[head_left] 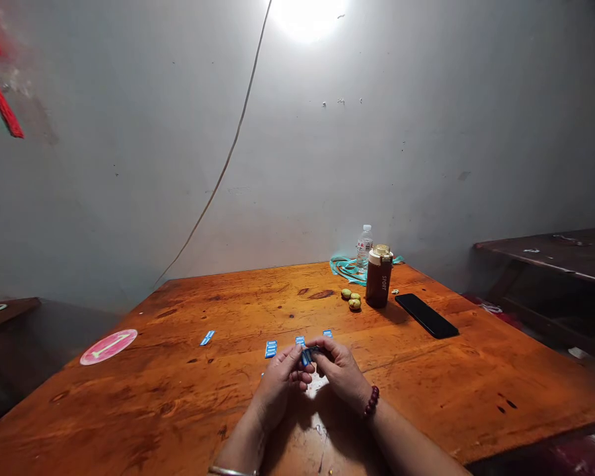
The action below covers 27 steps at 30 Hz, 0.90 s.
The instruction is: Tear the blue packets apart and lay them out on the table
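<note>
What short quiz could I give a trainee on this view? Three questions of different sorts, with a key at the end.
1. Multiple choice: which wrist wears the dark red bead bracelet? a) left b) right
2. True or false: the black smartphone lies flat on the wooden table.
3. Short answer: what is the main colour of the small piece held between the left hand and right hand?

Key: 1. b; 2. true; 3. blue.

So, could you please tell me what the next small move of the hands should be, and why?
Perhaps lower the blue piece to the table: the left hand and right hand hold it between their fingertips, and similar blue pieces already lie there.
</note>
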### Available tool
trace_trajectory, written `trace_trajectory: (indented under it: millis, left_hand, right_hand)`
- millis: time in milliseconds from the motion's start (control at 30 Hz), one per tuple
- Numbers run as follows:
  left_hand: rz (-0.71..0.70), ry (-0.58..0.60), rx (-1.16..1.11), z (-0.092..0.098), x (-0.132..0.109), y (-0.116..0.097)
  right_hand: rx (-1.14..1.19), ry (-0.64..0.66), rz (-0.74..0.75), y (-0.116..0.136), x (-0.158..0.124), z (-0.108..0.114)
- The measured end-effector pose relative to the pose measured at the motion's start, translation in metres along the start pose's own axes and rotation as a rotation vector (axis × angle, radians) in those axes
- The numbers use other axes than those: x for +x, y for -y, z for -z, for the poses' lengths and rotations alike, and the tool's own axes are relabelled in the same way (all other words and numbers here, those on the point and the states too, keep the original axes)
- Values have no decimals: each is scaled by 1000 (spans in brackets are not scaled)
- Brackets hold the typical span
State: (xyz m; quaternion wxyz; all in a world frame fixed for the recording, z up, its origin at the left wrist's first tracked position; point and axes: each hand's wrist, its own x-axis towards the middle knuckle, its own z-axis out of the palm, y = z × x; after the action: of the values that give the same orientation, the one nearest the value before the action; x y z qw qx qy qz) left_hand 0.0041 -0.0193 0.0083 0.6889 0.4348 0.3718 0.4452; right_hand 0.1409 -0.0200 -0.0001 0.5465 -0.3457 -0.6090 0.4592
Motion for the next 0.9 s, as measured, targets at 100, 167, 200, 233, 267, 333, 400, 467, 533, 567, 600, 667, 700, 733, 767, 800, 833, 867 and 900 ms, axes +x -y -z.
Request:
trace_trajectory:
  millis: [100,167,200,233,267,333,400,467,533,567,600,667,700,733,767,800,833,867,900]
  left_hand:
    - [-9,8,5,0,0,0]
    - [-14,9,-1,0,1,1]
    - [-16,9,-5,0,1,1]
    - [-18,9,-8,0,1,1]
    - [-21,6,-6,0,1,1]
    - [-32,-5,39,-1,0,2]
    - [-95,-28,160,-3,-1,2]
    - [-222,-55,324,-5,-2,2]
    - [-327,-79,426,-7,-3,3]
    - [-338,-86,430,-7,-3,4]
    - [-320,-90,406,-7,-3,4]
    - [-249,-107,305,-6,-1,5]
    - [-217,-117,248,-5,0,5]
    - [-193,-126,197,-4,1,5]
    - [-178,-133,154,-3,2,6]
    - [-166,-139,120,-3,3,6]
    - [-155,-142,97,-2,4,7]
    - [-142,-142,82,-3,5,8]
    - [-130,-142,74,-3,5,9]
  right_hand:
    - [-6,18,42,2,-2,-2]
    - [-29,22,58,4,-3,-3]
    - [-40,19,63,4,-3,-3]
    - [-49,16,64,5,-3,-3]
    - [-53,17,60,6,-3,-3]
    - [-58,13,52,6,-3,-2]
    - [-74,-7,37,5,-3,0]
    - [-76,-32,7,3,-2,1]
    - [-32,-36,-34,0,0,2]
    - [11,-34,-54,0,0,2]
    - [61,-35,-71,0,1,2]
    - [159,-50,-103,2,2,1]
    - [194,-58,-119,3,3,1]
    - [215,-66,-131,4,3,1]
    - [225,-72,-139,5,4,1]
    - [226,-76,-144,6,4,1]
    - [222,-80,-146,7,4,0]
    - [218,-84,-149,7,4,0]
    - [217,-87,-153,7,3,0]
